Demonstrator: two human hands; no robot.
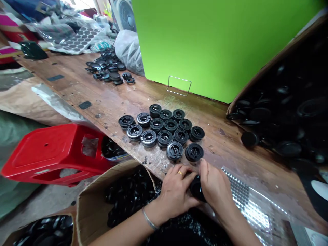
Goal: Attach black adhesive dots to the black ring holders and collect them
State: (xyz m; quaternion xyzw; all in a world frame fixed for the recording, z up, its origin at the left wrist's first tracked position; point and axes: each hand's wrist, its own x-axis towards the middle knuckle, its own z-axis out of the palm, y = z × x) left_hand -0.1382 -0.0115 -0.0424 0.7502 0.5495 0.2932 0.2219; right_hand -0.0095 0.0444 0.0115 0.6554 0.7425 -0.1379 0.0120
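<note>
In the lower centre of the frame, a black round part [197, 190] is held in the closed grip of the left hand [177, 187] and the right hand [215, 185], probably so that it is kept steady from both sides. Just above, black discs [164, 137] are set flat and close together on the bench [115, 99], seemingly for good order, while at lower left loose pieces [128, 196] are contained by a cardboard box [92, 202].
</note>
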